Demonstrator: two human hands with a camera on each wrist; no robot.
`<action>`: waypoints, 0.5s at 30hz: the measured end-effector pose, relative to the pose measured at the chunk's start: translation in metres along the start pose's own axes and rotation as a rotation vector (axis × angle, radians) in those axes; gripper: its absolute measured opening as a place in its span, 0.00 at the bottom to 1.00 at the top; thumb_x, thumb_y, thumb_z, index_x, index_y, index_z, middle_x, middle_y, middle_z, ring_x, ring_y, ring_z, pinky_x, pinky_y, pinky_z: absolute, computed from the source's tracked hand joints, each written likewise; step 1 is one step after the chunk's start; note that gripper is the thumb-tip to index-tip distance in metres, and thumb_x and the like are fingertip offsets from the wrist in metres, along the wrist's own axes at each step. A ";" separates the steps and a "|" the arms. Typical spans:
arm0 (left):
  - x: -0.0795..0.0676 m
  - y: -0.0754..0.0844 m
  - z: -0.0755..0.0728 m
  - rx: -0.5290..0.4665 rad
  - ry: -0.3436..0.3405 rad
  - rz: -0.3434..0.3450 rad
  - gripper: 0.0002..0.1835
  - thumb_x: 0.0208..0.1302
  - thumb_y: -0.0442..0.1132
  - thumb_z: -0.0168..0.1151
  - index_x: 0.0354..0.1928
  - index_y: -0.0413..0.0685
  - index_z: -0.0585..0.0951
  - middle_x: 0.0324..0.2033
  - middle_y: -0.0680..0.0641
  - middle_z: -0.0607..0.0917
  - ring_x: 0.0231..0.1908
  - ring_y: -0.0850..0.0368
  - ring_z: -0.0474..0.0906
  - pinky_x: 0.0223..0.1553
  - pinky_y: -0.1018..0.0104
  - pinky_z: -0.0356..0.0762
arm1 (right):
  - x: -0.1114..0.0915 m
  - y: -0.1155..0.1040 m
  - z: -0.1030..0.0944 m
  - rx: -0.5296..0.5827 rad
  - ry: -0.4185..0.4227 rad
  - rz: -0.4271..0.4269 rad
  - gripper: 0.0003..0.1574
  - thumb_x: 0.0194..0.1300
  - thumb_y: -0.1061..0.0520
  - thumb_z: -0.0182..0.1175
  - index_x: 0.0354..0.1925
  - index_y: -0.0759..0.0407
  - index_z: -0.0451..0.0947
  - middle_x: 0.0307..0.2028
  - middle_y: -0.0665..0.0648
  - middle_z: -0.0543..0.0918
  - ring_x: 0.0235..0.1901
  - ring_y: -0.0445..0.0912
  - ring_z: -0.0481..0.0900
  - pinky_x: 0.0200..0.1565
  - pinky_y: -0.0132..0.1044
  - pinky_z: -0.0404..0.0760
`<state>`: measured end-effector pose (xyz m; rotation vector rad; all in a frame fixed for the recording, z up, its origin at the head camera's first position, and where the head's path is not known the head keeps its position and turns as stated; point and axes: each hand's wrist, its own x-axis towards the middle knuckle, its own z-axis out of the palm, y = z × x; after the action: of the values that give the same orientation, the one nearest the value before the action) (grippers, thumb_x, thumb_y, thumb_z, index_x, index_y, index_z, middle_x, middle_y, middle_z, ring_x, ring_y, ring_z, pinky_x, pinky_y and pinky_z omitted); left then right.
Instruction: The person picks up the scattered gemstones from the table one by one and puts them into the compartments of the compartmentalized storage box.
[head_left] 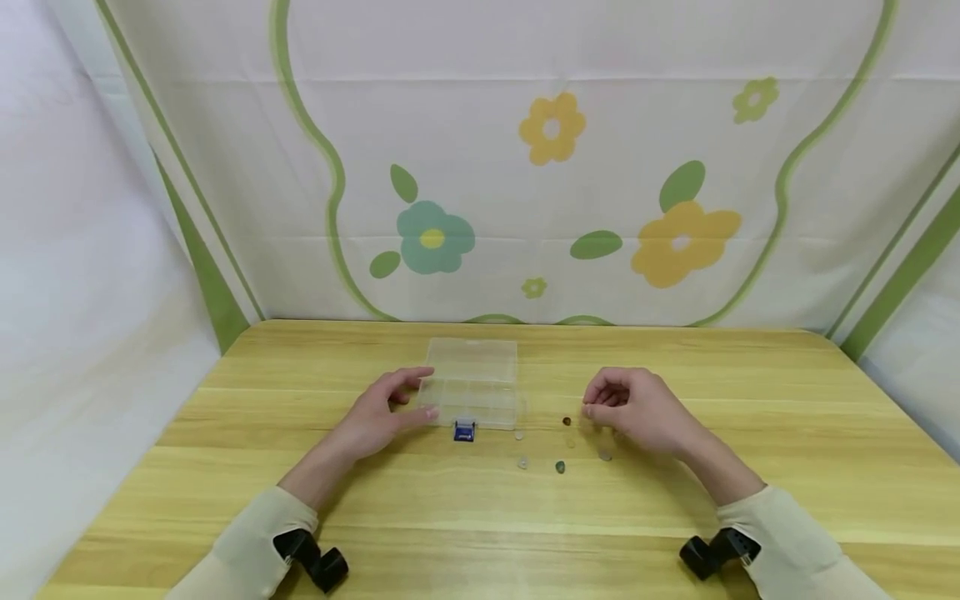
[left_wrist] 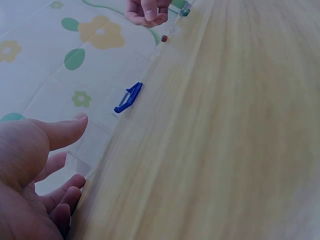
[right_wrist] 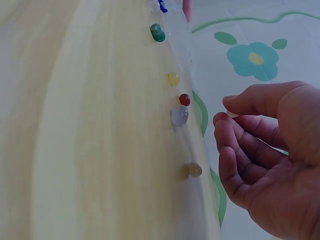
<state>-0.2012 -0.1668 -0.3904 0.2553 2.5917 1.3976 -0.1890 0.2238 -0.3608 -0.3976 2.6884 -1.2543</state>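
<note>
The right hand (head_left: 636, 411) pinches a pale stone (right_wrist: 231, 114) above the bench (head_left: 480, 517); a light grip suits so small a piece; the left hand (head_left: 379, 418) lies relaxed, fingers apart, at the left side of the opened clear compartment box (head_left: 491, 415), where gentle steadying helps; fingers hide most of the pale stone; the box's inside is hard to make out.

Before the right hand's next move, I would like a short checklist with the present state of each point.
1. Lid of the clear box open: ok.
2. Right hand pinching a small pale piece: ok.
3. Left hand at the box's left end: ok.
4. Left hand firmly holding the box: cannot tell.
5. Table free of loose stones: not ok; a red stone and a green stone lie there.
</note>
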 end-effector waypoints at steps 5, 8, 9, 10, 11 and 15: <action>0.002 0.000 0.001 0.005 0.000 -0.005 0.35 0.69 0.49 0.73 0.76 0.60 0.73 0.68 0.44 0.76 0.60 0.46 0.69 0.56 0.55 0.69 | 0.004 -0.005 0.000 -0.003 0.022 -0.017 0.04 0.70 0.55 0.70 0.40 0.54 0.85 0.36 0.54 0.86 0.37 0.49 0.82 0.37 0.35 0.81; 0.001 -0.001 0.001 0.008 0.001 -0.007 0.35 0.69 0.50 0.73 0.76 0.60 0.74 0.68 0.44 0.76 0.60 0.46 0.69 0.56 0.55 0.70 | 0.009 -0.010 0.001 0.005 0.035 -0.024 0.05 0.71 0.53 0.70 0.41 0.53 0.87 0.37 0.54 0.87 0.38 0.48 0.83 0.39 0.36 0.82; 0.001 -0.001 0.001 0.008 0.001 -0.008 0.35 0.69 0.50 0.73 0.76 0.60 0.74 0.68 0.44 0.76 0.60 0.46 0.69 0.56 0.55 0.70 | 0.011 -0.011 0.002 0.009 0.041 -0.023 0.06 0.71 0.52 0.71 0.42 0.53 0.87 0.37 0.54 0.88 0.38 0.48 0.83 0.40 0.36 0.83; 0.001 -0.002 0.001 0.008 0.002 -0.010 0.34 0.69 0.50 0.73 0.75 0.60 0.74 0.68 0.44 0.76 0.60 0.46 0.69 0.55 0.55 0.70 | 0.013 -0.013 0.003 0.015 0.046 -0.023 0.07 0.71 0.52 0.71 0.42 0.53 0.88 0.38 0.54 0.88 0.38 0.48 0.84 0.41 0.36 0.83; 0.001 -0.002 0.001 0.005 0.002 -0.013 0.34 0.69 0.50 0.73 0.75 0.61 0.74 0.68 0.44 0.76 0.60 0.46 0.69 0.55 0.55 0.70 | 0.014 -0.015 0.004 0.019 0.052 -0.026 0.08 0.71 0.51 0.71 0.43 0.53 0.88 0.38 0.54 0.89 0.39 0.48 0.84 0.41 0.37 0.83; 0.001 -0.003 0.000 0.000 0.002 -0.021 0.34 0.69 0.51 0.73 0.75 0.61 0.74 0.68 0.44 0.76 0.60 0.46 0.69 0.55 0.55 0.69 | 0.020 -0.023 0.007 0.045 0.064 -0.037 0.12 0.70 0.50 0.72 0.46 0.55 0.90 0.41 0.54 0.90 0.40 0.48 0.86 0.43 0.37 0.83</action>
<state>-0.2020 -0.1679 -0.3929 0.2257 2.5885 1.3920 -0.2025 0.1982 -0.3478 -0.4102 2.7118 -1.3580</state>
